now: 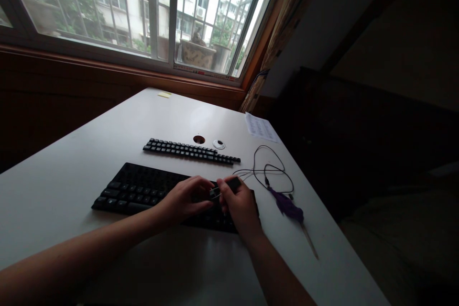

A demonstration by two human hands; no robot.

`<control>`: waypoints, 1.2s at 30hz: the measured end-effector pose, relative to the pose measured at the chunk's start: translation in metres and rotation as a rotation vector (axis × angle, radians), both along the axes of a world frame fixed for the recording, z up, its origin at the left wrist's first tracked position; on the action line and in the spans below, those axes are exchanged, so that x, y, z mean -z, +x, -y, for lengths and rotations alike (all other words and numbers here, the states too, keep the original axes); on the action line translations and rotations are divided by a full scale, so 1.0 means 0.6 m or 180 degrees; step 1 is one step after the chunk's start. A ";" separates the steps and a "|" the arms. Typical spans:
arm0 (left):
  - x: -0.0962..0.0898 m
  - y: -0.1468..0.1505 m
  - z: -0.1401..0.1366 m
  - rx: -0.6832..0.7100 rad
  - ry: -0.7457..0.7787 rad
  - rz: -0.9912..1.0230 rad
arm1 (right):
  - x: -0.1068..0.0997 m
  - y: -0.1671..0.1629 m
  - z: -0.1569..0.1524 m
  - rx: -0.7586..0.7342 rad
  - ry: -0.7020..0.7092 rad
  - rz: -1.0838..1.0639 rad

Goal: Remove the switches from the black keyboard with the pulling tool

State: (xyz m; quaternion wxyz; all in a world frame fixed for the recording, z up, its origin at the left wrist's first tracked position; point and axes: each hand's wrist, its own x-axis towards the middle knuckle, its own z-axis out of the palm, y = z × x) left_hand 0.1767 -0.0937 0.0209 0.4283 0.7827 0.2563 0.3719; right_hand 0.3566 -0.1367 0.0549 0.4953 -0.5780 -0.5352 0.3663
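Note:
A black keyboard [122,196] lies before me; keycaps remain on its near rows, while the far part looks bare of them. Over its right half, my right hand [238,201] is closed on the dark handle of a keycap puller [234,183]. The puller's thin wires point left, with a small dark keycap [214,192] at their tips. My left hand [188,196] meets it from the left, thumb and forefinger curled around the keycap. Beyond the keyboard, loose keycaps [179,149] stand in close rows.
On the white table [118,119] are a round cable hole [199,139], its white ring cover [218,144], a printed paper [261,127] and yellow notes [164,94]. At right lie a looped black cable [274,170] and a purple duster-like thing [287,206] with a thin stick.

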 end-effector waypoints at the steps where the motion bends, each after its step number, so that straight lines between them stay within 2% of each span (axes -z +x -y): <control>1: 0.000 0.000 0.000 -0.0047 -0.0063 0.0009 | 0.001 -0.004 0.000 0.0003 0.0017 -0.0055; 10: 0.014 0.001 -0.004 -0.0333 -0.0269 0.0123 | 0.017 -0.015 0.000 -0.0019 0.0016 -0.0531; 15: 0.010 0.000 -0.002 -0.0441 -0.0299 0.0080 | 0.021 -0.009 0.001 -0.0116 0.0148 -0.0621; 22: -0.002 0.008 0.004 -0.0615 0.0190 -0.0067 | 0.035 -0.005 0.003 0.0148 0.0125 -0.0468; 27: -0.010 0.009 0.007 -0.0683 0.0441 -0.0179 | 0.039 -0.008 0.006 0.0175 0.0101 -0.0680; 30: -0.012 0.004 0.006 -0.0538 0.0270 -0.0238 | 0.042 -0.006 0.007 0.0080 0.0098 -0.0918; 36: -0.010 0.000 0.004 -0.0049 -0.0594 0.0141 | 0.052 -0.003 0.009 -0.0067 0.0150 -0.1288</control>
